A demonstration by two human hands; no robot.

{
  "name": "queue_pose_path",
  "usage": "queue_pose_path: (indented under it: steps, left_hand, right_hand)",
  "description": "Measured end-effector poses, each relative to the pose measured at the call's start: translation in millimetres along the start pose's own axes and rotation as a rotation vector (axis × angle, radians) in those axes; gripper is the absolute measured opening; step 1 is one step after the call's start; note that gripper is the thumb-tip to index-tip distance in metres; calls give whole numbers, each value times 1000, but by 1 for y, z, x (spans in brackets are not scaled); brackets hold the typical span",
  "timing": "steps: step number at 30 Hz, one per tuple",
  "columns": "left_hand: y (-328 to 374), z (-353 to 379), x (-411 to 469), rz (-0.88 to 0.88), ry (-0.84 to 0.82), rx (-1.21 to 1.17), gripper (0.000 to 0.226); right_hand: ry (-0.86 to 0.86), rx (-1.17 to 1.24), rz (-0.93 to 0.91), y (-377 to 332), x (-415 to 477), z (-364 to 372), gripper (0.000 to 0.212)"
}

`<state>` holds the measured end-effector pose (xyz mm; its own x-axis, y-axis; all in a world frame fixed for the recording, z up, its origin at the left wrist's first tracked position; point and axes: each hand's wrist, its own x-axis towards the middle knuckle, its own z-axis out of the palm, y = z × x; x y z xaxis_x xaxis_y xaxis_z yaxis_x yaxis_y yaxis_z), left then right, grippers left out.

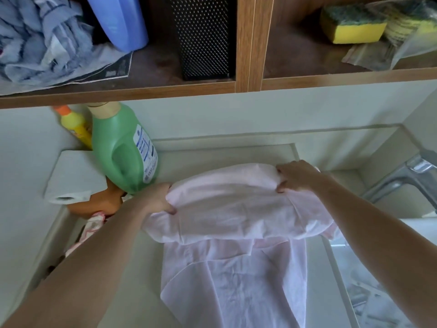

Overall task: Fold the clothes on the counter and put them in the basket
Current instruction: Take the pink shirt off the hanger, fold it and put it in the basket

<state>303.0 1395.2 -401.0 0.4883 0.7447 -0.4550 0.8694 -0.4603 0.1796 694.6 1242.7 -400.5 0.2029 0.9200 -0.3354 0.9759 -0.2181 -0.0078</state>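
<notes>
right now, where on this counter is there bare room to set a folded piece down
Bare counter lies behind the pink garment up to the wall, and left of its near half. The back-left corner is crowded: green bottle, paper roll, yellow bottle.

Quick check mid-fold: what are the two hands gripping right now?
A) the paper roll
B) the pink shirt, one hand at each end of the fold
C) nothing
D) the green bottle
B: the left hand and the right hand each grip one end of the folded-over part of the shirt.
</notes>
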Motion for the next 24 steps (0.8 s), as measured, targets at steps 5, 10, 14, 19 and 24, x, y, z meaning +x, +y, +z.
queue_pose_path:
  steps: [5,10,14,19,24]
  left_hand:
    - [7,-1,-20,-38,291,-125,48]
    - [6,-30,-37,35,522,-319,38]
    - [-6,-8,-70,61,465,-316,42]
    - [-17,55,-115,-37,-15,-328,27]
    - [-18,51,-134,-101,-187,-359,32]
  right_hand:
    - [285,-10,77,-17,-22,-14,22]
    - [812,91,-97,-4,-53,-38,28]
    - [755,94,-209,9,-94,-19,50]
    - [34,105,-160,3,-149,39,79]
    - [-308,454,-105,1,-174,32,44]
